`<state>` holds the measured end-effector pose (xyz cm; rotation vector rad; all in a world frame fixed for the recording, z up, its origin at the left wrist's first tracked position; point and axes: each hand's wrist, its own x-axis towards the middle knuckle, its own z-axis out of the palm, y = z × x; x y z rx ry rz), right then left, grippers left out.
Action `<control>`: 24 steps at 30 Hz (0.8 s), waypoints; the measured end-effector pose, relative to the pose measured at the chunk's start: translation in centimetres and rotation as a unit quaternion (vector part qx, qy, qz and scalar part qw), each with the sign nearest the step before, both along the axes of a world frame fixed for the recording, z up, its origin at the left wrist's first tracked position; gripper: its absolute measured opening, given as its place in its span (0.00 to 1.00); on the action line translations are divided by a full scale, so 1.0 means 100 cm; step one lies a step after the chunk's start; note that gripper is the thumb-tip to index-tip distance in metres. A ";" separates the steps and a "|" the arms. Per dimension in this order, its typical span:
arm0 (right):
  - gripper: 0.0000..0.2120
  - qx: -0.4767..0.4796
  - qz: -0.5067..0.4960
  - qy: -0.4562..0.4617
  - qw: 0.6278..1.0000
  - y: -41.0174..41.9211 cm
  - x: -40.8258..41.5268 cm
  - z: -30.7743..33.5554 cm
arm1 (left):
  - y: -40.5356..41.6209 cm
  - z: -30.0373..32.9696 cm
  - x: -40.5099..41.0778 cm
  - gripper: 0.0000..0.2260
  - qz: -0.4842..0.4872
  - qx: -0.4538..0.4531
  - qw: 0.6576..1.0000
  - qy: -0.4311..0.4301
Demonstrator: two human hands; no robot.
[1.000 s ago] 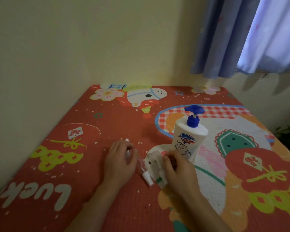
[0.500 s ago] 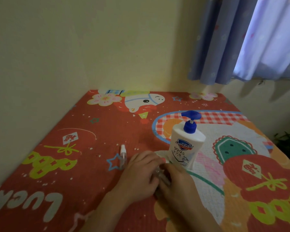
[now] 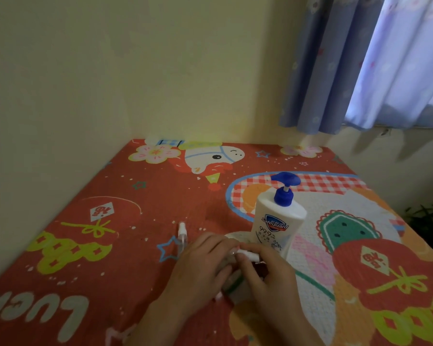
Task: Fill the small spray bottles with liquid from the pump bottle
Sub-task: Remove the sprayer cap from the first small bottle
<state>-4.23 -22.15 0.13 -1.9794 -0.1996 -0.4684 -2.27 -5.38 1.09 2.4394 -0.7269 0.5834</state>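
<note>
Far left: cream wall (image 3: pixel 60 96), meeting a red cartoon-print mat (image 3: pixel 85 245) with yellow-green shapes and white lettering at the near edge. Further right, just left of the hands: a small clear spray bottle (image 3: pixel 181 237), white nozzle pointing away, lying on the mat, apart from the fingers. Next, left hand (image 3: pixel 200 268), fingers curled over a second small bottle (image 3: pixel 226 264), mostly hidden beneath them. Directly against it, right hand (image 3: pixel 268 273), fingertips pinching a small white cap (image 3: pixel 248 254) at that bottle's end. Just behind the right hand: white pump bottle (image 3: pixel 276 218) with blue pump head, upright on the mat, close to the knuckles; touching or not, impossible to tell. Upper right: blue curtain (image 3: pixel 360 58) hanging over a bright window.
</note>
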 end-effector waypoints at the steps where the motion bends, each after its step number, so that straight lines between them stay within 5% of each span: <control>1: 0.05 0.003 0.003 0.001 1.000 0.002 0.001 0.003 | 0.000 0.000 -0.001 0.18 0.001 -0.004 1.000 0.002; 24: 0.04 -0.090 0.080 -0.037 0.992 0.002 0.030 0.034 | 0.008 -0.001 0.011 0.14 0.012 -0.084 0.996 -0.007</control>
